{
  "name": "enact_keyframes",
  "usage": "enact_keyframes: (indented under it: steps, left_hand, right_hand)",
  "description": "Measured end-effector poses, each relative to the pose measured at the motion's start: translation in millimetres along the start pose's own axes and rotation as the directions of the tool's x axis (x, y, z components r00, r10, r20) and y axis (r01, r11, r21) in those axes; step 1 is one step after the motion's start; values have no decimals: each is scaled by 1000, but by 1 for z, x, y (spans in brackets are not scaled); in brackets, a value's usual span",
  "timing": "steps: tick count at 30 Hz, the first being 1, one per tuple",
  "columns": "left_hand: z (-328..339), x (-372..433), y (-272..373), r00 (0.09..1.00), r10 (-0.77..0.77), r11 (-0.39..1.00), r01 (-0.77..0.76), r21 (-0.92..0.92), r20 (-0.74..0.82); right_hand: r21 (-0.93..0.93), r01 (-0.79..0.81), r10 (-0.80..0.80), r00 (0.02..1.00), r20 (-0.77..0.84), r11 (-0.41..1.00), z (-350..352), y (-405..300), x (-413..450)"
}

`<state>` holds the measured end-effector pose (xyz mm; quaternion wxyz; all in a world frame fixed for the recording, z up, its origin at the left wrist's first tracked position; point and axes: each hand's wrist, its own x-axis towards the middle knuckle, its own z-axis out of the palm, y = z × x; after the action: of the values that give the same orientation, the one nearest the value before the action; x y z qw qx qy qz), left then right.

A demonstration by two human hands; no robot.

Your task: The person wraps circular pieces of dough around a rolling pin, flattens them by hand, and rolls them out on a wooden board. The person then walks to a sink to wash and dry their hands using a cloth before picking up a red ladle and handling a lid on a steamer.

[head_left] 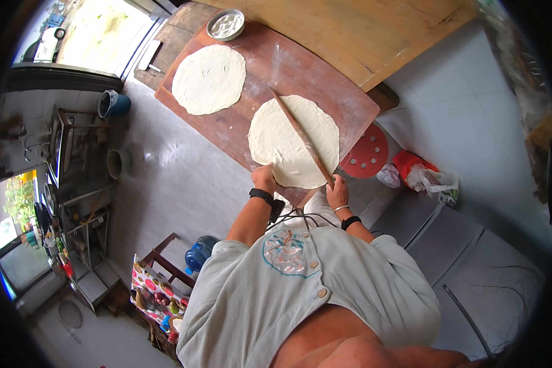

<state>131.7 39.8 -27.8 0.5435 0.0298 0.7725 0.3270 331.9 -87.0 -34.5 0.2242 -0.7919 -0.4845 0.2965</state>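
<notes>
A round, rolled-out sheet of dough [276, 133] lies near the front right corner of a floured wooden board [202, 133]. Across its right half rests a slim wooden rolling pin [303, 136], slanting from far left to near right. My right hand [337, 192] grips the pin's near end. At the dough's near left edge, my left hand [263, 178] has its fingers closed, thumb on the rim; the fingertips' underside is hidden. A second dough round [209, 79] lies flat farther left on the board. Behind it stands a metal bowl [210, 30] of flour.
A yellowish wooden surface [349, 37] adjoins the board's far side. Right of the board are a red perforated stool [370, 154] and plastic bags [434, 179]. A white-handled cleaver-like tool [150, 54] lies at left. A blue water jug [201, 252] stands on the left-hand floor.
</notes>
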Motion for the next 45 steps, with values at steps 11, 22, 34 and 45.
enact_keyframes:
  steps: [11,22,34,45]
  left_hand:
    - [31,-19,19,998,67,991,-67,120,6]
    - [120,-108,39,307,298,287,-932,221,904]
    - [162,-35,226,77,128,-697,-702,145,989]
    - [213,53,292,14,443,-801,-442,403,896]
  right_hand:
    - [66,-83,79,995,63,994,9,3,8]
    - [61,85,-87,995,38,995,-18,0,14]
    - [221,79,-119,978,171,972,-161,-29,144]
    - [-223,421,-458,875,-155,879,-85,-64,264]
